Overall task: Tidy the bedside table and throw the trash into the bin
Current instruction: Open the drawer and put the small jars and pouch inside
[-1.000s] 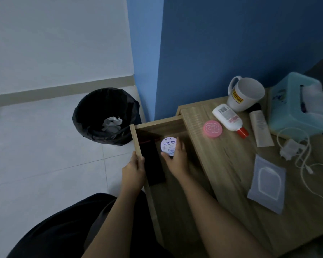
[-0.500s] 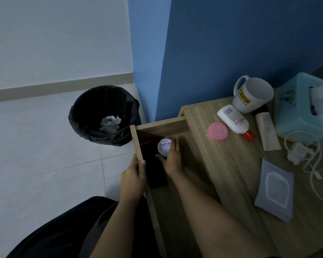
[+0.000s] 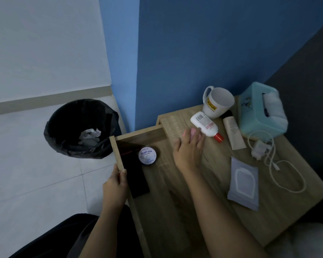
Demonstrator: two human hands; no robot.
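Note:
My left hand [image 3: 114, 185] grips the front panel of the open drawer [image 3: 116, 151] of the wooden bedside table [image 3: 209, 175]. A round white-lidded jar [image 3: 147, 155] lies inside the drawer beside a flat black item [image 3: 134, 175]. My right hand [image 3: 189, 148] is over the tabletop with fingers spread, covering most of the pink round compact [image 3: 192, 131]; whether it grips it is unclear. On the table lie a white bottle with a red cap [image 3: 205, 125], a cream tube [image 3: 233, 133], a wipes pack [image 3: 243, 185], and a white charger with cable [image 3: 261, 148].
A bin lined with a black bag [image 3: 63, 131] stands on the tiled floor left of the table, crumpled paper [image 3: 90, 136] inside. A white mug [image 3: 217, 102] and a teal tissue box [image 3: 259, 110] stand at the back by the blue wall. My dark-clothed lap is at the bottom left.
My right hand has let go of the white-lidded jar, which now rests in the drawer, and has moved right and up onto the tabletop over the pink compact. My left hand stays on the drawer front.

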